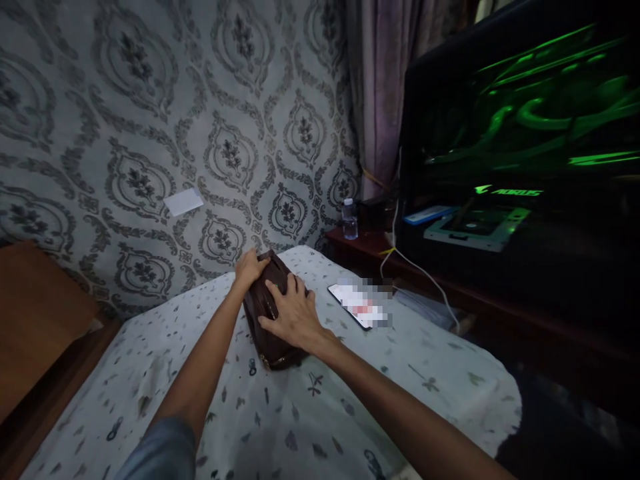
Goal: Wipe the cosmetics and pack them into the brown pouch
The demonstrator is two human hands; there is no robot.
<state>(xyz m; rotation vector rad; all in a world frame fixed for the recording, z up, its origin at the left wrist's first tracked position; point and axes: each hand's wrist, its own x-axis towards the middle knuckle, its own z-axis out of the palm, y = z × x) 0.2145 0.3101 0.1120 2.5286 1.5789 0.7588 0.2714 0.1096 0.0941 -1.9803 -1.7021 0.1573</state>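
A dark brown bag (260, 310) with a zipper lies on a white patterned sheet (300, 427) in the middle of the view. My left hand (249, 269) holds its far left end, the thumb over the top edge. Across the bag's upper side rests my right hand (295, 313), its fingers spread and touching the surface. A lit phone (350, 303), partly pixelated, lies on the sheet to the right of the bag, apart from both hands.
A dark red table (345, 250) at the right bears a small clear bottle (349, 220). A white cable (425, 273) hangs over its edge. A large dark case (525, 133) glows green. An orange-brown panel (40, 320) stands at the left.
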